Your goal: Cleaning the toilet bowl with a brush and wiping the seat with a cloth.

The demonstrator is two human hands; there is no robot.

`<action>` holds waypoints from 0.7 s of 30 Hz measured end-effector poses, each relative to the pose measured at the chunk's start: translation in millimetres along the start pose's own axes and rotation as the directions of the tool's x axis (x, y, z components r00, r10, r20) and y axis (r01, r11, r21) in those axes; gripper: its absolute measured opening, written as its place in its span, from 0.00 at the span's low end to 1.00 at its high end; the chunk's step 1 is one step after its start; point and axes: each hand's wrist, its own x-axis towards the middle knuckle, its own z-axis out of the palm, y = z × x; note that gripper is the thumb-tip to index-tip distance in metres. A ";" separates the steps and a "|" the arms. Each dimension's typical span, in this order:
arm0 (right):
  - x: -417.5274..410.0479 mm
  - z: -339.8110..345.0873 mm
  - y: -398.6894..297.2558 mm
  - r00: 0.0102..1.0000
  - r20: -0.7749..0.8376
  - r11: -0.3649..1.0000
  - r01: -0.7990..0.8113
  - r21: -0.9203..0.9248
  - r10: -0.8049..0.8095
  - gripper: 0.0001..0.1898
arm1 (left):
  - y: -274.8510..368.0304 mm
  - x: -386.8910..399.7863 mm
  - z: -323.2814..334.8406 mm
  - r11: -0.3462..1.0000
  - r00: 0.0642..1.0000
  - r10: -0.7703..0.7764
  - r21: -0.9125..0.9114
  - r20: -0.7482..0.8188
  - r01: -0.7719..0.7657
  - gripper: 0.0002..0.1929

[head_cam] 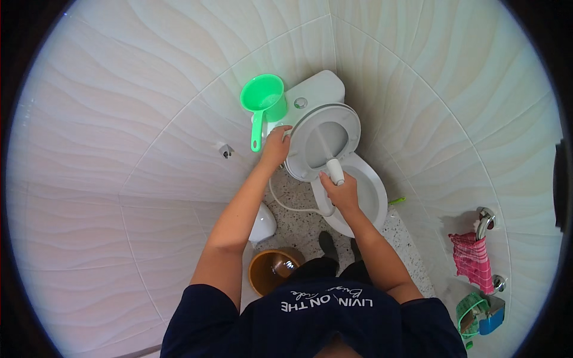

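My right hand [344,193] grips a white handheld bidet sprayer [335,171], its head pointed at the raised toilet seat [296,157]. A pale stream of water seems to run from it towards the seat and lid [329,138]. The sprayer's white hose [291,208] curves down and left of the toilet bowl [379,197]. My left hand [277,145] is at the left edge of the raised seat, fingers partly bent; whether it grips the seat is unclear. A green plastic dipper [264,96] stands on the left end of the toilet tank [324,87], its handle towards me.
A brown bucket [264,273] stands on the speckled floor [291,188] near my feet, beside a white ceramic fixture [263,223]. On the left wall is a small holder [225,151]. A pink cloth [472,259] and a green basket [472,308] are at the right wall.
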 end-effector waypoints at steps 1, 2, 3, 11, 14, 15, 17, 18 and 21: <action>-0.6 -0.2 -7.5 0.999 0.035 0.999 -0.039 -0.013 0.040 0.19 | -0.4 1.5 -1.6 1.000 1.000 -0.016 0.018 0.018 0.016 0.13; -2.6 0.6 -10.8 0.994 0.070 0.997 -0.079 -0.027 0.081 0.21 | -1.0 3.5 -2.7 1.000 0.999 -0.020 0.020 0.026 0.020 0.13; -5.4 1.8 -8.8 0.994 0.066 0.996 -0.088 -0.024 0.089 0.21 | 0.0 7.9 -2.6 1.000 0.999 -0.006 0.021 0.041 0.006 0.13; -40.9 12.6 35.6 0.957 0.225 0.967 -0.135 -0.216 0.184 0.24 | -10.0 14.4 14.0 0.973 0.977 0.186 0.122 0.101 -0.198 0.17; -54.4 13.0 53.6 0.953 0.223 0.947 -0.135 -0.291 0.204 0.24 | -14.7 15.0 21.3 0.960 0.976 0.181 0.193 0.120 -0.202 0.20; -57.8 12.3 60.5 0.954 0.216 0.947 -0.142 -0.288 0.209 0.24 | -14.3 15.9 22.6 0.959 0.981 0.143 0.226 0.133 -0.170 0.20; -63.3 10.3 74.2 0.955 0.200 0.945 -0.157 -0.287 0.219 0.24 | -13.3 16.7 24.7 0.955 0.983 0.108 0.257 0.152 -0.145 0.21; -64.8 8.8 76.8 0.955 0.195 0.945 -0.162 -0.285 0.223 0.24 | -12.1 17.1 24.7 0.949 0.985 0.079 0.292 0.154 -0.121 0.21; -67.8 4.2 87.3 0.949 0.148 0.928 -0.227 -0.297 0.280 0.24 | -10.7 19.0 24.7 0.930 0.986 0.036 0.356 0.166 -0.094 0.22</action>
